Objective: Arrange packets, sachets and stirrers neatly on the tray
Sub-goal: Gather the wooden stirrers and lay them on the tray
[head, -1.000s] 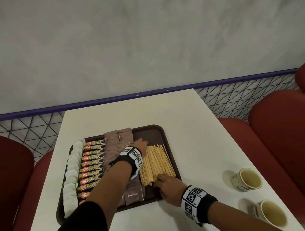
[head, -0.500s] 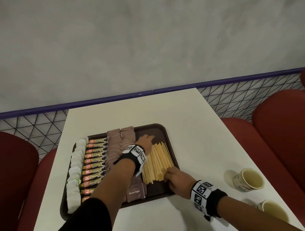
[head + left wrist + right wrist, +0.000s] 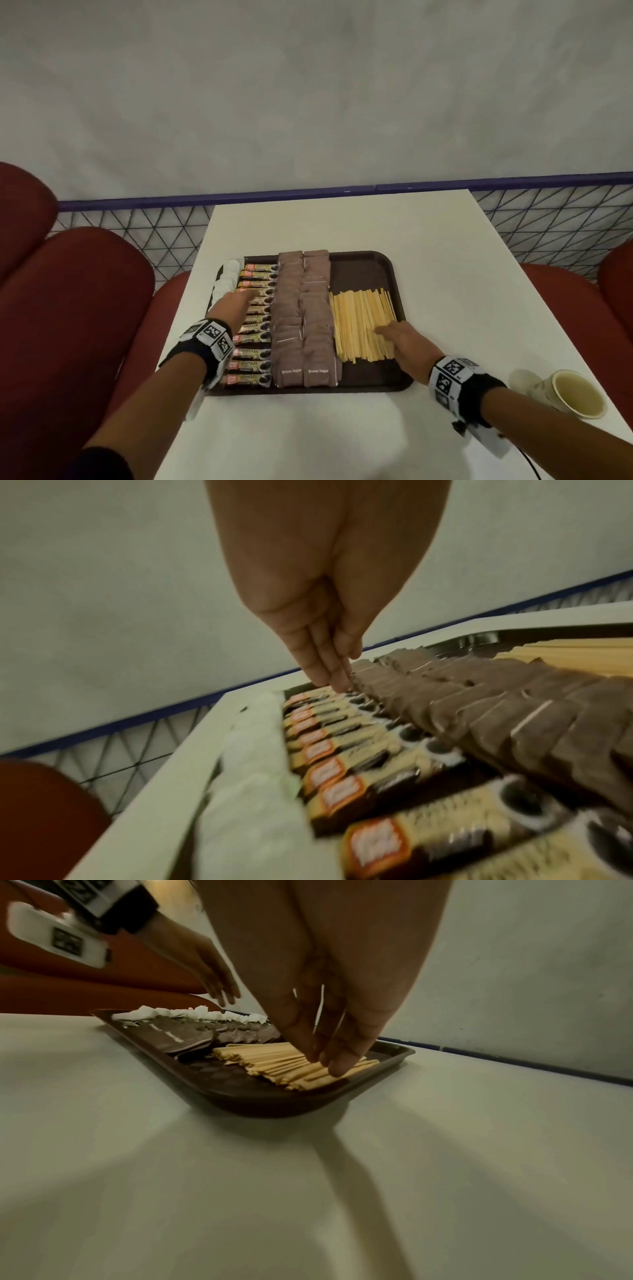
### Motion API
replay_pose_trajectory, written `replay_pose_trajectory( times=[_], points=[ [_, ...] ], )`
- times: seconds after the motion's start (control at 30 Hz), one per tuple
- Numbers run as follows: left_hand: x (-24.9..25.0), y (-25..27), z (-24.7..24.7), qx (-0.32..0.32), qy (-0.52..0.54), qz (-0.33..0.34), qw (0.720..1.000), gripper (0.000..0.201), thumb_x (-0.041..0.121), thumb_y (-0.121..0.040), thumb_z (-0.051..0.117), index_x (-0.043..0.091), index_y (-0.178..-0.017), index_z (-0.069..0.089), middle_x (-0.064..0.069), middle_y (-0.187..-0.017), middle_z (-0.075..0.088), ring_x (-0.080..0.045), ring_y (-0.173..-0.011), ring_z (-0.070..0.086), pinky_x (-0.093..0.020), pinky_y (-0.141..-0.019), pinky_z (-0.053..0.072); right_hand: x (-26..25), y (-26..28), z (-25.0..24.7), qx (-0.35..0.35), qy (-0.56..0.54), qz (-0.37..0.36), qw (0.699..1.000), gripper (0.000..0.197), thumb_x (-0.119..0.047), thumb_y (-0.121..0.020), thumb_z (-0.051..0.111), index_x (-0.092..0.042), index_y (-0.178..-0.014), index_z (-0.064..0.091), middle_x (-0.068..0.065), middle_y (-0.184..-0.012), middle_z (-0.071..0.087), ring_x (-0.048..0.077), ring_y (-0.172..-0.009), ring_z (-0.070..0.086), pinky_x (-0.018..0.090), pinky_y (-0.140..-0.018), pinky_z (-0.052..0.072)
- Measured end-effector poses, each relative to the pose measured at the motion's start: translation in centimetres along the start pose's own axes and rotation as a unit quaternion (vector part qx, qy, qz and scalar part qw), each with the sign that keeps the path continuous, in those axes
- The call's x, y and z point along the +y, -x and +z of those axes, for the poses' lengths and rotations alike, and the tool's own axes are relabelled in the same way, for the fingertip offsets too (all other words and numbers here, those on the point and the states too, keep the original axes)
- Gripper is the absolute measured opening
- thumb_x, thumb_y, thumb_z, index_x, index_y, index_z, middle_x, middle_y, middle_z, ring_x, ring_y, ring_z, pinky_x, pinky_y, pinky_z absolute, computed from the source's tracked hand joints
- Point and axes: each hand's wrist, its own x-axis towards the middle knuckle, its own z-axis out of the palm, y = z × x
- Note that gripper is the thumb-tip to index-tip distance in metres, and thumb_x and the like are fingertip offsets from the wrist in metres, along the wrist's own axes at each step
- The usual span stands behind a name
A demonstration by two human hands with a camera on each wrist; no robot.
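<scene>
A dark brown tray (image 3: 359,270) lies on the white table. From left to right it holds white sachets (image 3: 227,274), a column of coffee packets (image 3: 257,342), two columns of brown sugar sachets (image 3: 303,318) and a bundle of wooden stirrers (image 3: 359,325). My left hand (image 3: 236,303) hovers with straight fingers over the coffee packets (image 3: 342,753), fingertips (image 3: 334,683) close to the far ones. My right hand (image 3: 400,337) rests its straight fingertips (image 3: 337,1066) on the stirrers (image 3: 274,1061) near the tray's right rim (image 3: 394,1053). Neither hand holds anything.
A paper cup (image 3: 568,394) stands on the table at the near right, beside my right wrist. Red seats (image 3: 68,325) flank the table on both sides. A mesh barrier with a purple rail (image 3: 342,192) runs behind it, under a grey wall.
My left hand has moved from the stirrers' left side across to the coffee packets. The right hand has shifted slightly and stays on the stirrers. The head view has swung right to left.
</scene>
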Motion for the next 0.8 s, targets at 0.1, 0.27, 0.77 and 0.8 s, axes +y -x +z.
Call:
replay_pose_trajectory(
  times=[0.1, 0.27, 0.77, 0.8],
  points=[
    [-1.8, 2.5, -1.2, 0.02, -0.022, -0.033, 0.999, 0.035, 0.014, -0.098, 0.04, 0.018, -0.13, 0.053, -0.013, -0.129, 0.058, -0.029, -0.115, 0.056, -0.036, -0.098, 0.044, -0.9, -0.8, -1.1, 0.026, 0.03, 0.0, 0.999, 0.062, 0.008, -0.087, 0.034, -0.019, -0.143, 0.029, 0.002, -0.136, 0.041, 0.018, -0.125, 0.036, 0.022, -0.106, 0.03],
    [-6.5, 6.3, -1.0, 0.023, -0.039, -0.094, 0.995, 0.048, 0.01, -0.094, 0.042, 0.015, -0.141, 0.038, -0.01, -0.151, 0.03, -0.027, -0.138, 0.029, -0.036, -0.115, 0.025, -0.9, -1.5, -1.7, 0.059, 0.049, 0.104, 0.992, 0.058, -0.002, -0.089, 0.04, -0.014, -0.143, 0.021, 0.008, -0.14, 0.035, 0.022, -0.125, 0.036, 0.031, -0.104, 0.039],
    [-11.4, 10.9, 1.0, -0.085, 0.203, -0.17, 0.961, 0.021, 0.0, -0.088, 0.047, 0.004, -0.102, 0.062, 0.001, -0.067, 0.066, -0.013, -0.06, 0.06, -0.015, -0.053, 0.045, 1.2, -0.4, 0.8, -0.116, -0.247, 0.386, 0.881, 0.025, 0.004, -0.088, 0.049, -0.007, -0.101, 0.03, 0.014, -0.081, 0.051, 0.018, -0.054, 0.05, 0.02, -0.031, 0.041],
    [-11.5, 10.5, 0.8, -0.082, 0.22, -0.176, 0.956, 0.023, -0.002, -0.087, 0.047, 0.003, -0.104, 0.062, 0.001, -0.065, 0.066, -0.014, -0.06, 0.059, -0.015, -0.053, 0.045, 1.2, -0.6, 0.8, -0.082, -0.264, 0.384, 0.881, 0.027, 0.007, -0.088, 0.046, -0.007, -0.103, 0.029, 0.014, -0.077, 0.049, 0.019, -0.053, 0.048, 0.019, -0.029, 0.04]
  ],
)
